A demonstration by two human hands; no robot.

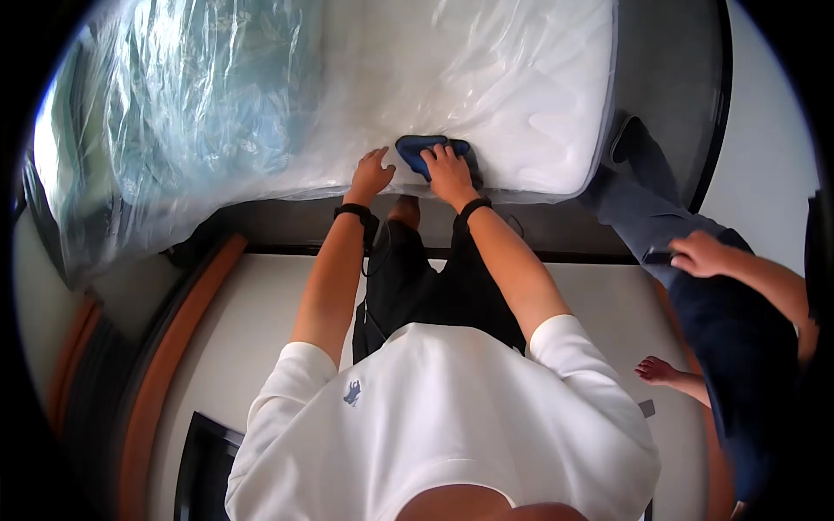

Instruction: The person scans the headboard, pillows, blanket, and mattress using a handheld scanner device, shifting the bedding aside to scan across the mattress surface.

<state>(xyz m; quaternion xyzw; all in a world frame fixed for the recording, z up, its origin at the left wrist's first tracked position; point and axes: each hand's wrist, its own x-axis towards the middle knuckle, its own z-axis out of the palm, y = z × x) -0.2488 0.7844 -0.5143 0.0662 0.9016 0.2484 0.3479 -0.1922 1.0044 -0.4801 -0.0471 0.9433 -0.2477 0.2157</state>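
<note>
A dark blue cloth item with black edging [420, 154], perhaps a pouch, lies on the near edge of a plastic-covered mattress [539, 130]. My right hand [449, 178] is on top of it with the fingers bent over its middle; its underside and my thumb are hidden. Just left of the item, my left hand [372, 174] rests at the mattress edge, fingers apart and holding nothing. Each wrist wears a black band.
Clear plastic also covers pale blue-green bedding [208, 95] at the left. On the right stands another person in dark trousers [730, 347], one hand [699, 253] holding a small dark object. A smaller hand [658, 371] shows below. An orange-brown edge [178, 373] runs along the left.
</note>
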